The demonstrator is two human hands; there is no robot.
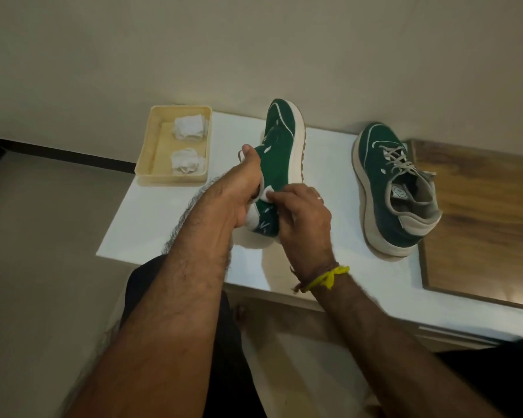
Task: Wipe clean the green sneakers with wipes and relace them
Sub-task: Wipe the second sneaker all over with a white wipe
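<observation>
Cream plastic tray point(151, 152) holds two crumpled white wipes point(188, 127).

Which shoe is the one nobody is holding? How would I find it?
Look at the white table, then go to its right end, by the wooden board. The free sneaker lies there alone, sole on the table, opening up. Unlike the held sneaker, which the left hand and right hand tip on its side, it has grey laces threaded and no hand on it.
</observation>
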